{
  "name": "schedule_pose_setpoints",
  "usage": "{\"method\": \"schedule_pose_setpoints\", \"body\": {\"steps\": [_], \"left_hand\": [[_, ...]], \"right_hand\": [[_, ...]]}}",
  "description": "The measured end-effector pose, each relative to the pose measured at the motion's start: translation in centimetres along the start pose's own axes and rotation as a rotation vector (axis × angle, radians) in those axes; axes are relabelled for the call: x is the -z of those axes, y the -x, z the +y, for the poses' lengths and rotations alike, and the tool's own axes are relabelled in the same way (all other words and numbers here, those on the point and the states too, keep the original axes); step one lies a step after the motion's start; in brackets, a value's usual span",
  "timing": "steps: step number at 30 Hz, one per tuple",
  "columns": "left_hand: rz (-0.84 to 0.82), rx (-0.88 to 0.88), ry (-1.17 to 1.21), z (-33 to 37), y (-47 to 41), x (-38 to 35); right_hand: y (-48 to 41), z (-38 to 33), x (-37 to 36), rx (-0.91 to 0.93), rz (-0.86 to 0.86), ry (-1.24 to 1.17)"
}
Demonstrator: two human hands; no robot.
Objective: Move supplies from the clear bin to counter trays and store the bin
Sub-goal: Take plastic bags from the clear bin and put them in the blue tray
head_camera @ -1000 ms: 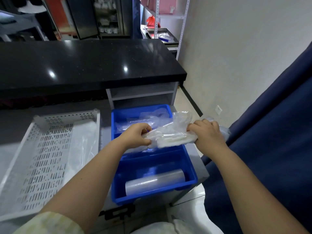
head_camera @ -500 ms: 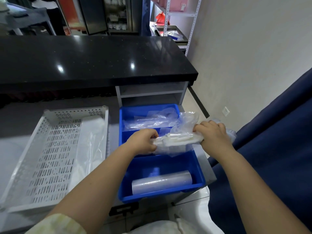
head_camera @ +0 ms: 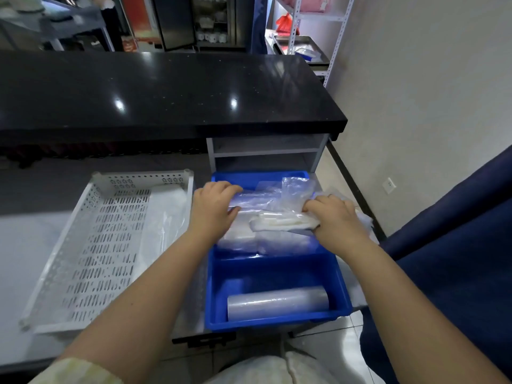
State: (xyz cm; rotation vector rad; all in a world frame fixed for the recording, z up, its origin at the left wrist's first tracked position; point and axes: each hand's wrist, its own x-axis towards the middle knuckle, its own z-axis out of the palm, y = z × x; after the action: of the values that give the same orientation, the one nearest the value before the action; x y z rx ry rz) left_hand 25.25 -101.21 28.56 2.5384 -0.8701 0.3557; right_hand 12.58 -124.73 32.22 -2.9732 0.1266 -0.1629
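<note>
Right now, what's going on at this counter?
A person is sorting supplies into the blue tray. Their left hand holds the left end of the clear plastic bags in the far compartment, while the right hand grips a packet of white items over them. A roll of clear film lies in the near compartment. The white perforated tray sits to the left.

Both hands are over the far compartment of the 2-part blue tray (head_camera: 277, 326): the left hand (head_camera: 212, 210) curls over one end of a heap of plastic bags (head_camera: 277, 227) and the right hand (head_camera: 333, 221) grips the other end. A roll of clear film (head_camera: 277, 302) lies in the near compartment. A white perforated tray (head_camera: 83, 245) sits just left of the blue one, below the black countertop (head_camera: 166, 92).
</note>
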Motion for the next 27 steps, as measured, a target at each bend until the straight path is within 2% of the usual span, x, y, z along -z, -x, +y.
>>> {"method": "schedule_pose_setpoints", "body": {"steps": [3,6,10,13,16,18,20,23,25,27], "left_hand": [[0.134,0.063,0.112,-1.8,-0.1,3.5],[0.118,0.056,0.202,-1.7,1.1,4.2],[-0.143,0.004,0.200,0.4,3.4,1.0],[-0.338,0.026,0.117,1.6,3.9,-2.2],[-0.419,0.036,0.010,1.8,3.5,-4.0],[-0.464,0.028,-0.076,1.8,3.1,-4.5],[-0.475,0.024,-0.145,2.0,3.0,-4.7],[-0.486,0.061,-0.176,2.5,2.9,-4.8],[-0.481,0.085,-0.156,2.9,2.8,-4.5],[-0.387,0.077,-0.088,3.4,3.0,-4.0]], "right_hand": [[-2.3,-3.7,-2.6,0.076,-0.069,-0.001],[-3.6,-6.0,-6.2,0.121,-0.234,0.048],[-3.8,-5.6,-8.7,0.044,-0.326,-0.044],[-4.1,-4.8,-8.4,0.121,-0.315,-0.039],[-3.4,-2.5,-6.9,0.023,-0.381,-0.337],[-2.7,-0.7,-6.2,-0.038,-0.337,-0.427],[-2.5,0.1,-6.3,-0.079,-0.251,-0.309],[-2.5,-1.1,-7.5,-0.069,-0.277,-0.145],[-2.3,-1.9,-8.4,-0.047,-0.281,-0.130],[-2.4,-1.9,-8.6,-0.088,-0.290,-0.155]]}}
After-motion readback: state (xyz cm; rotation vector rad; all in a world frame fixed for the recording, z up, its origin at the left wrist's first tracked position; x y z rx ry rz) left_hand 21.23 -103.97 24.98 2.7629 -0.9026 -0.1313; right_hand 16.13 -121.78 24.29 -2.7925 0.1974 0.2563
